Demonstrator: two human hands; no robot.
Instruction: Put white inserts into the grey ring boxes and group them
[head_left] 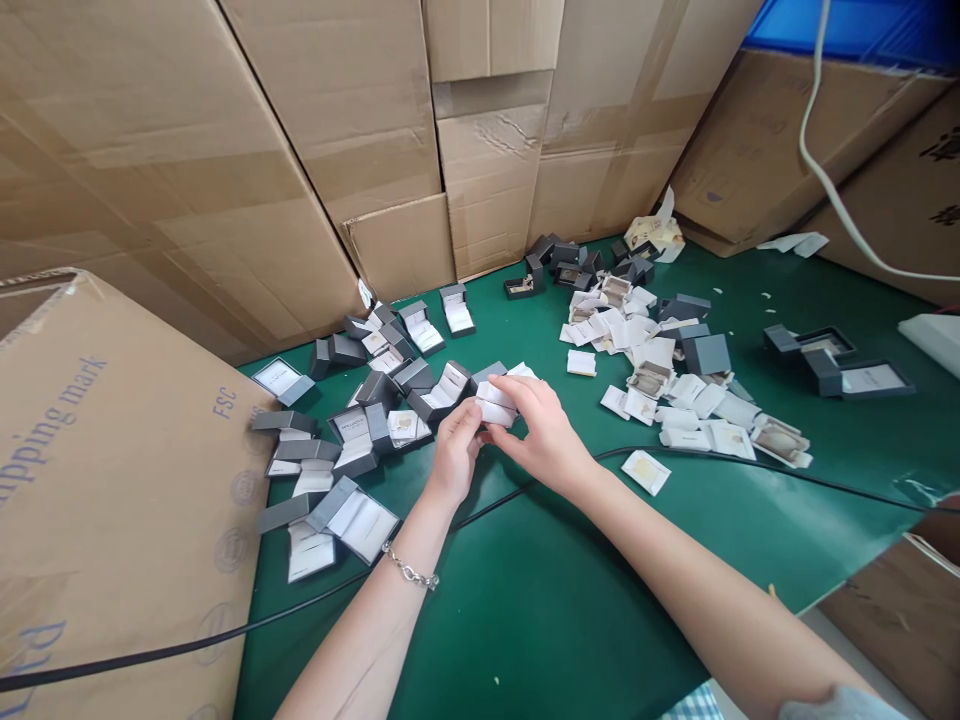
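My left hand [454,452] and my right hand [541,430] meet over the middle of the green table [570,590]. Both pinch a small white insert pad [495,402] between their fingertips, the right from above and the left from the side. Just behind the hands lies a heap of small grey boxes with white linings [375,410], most of them lying with lids up. A silver bracelet [411,572] circles my left wrist.
A pile of white pads and cards [675,390] lies to the right, with more grey boxes [832,358] beyond. Cardboard cartons [330,140] wall the back; another carton [112,500] stands at the left. A black cable [750,465] crosses the table.
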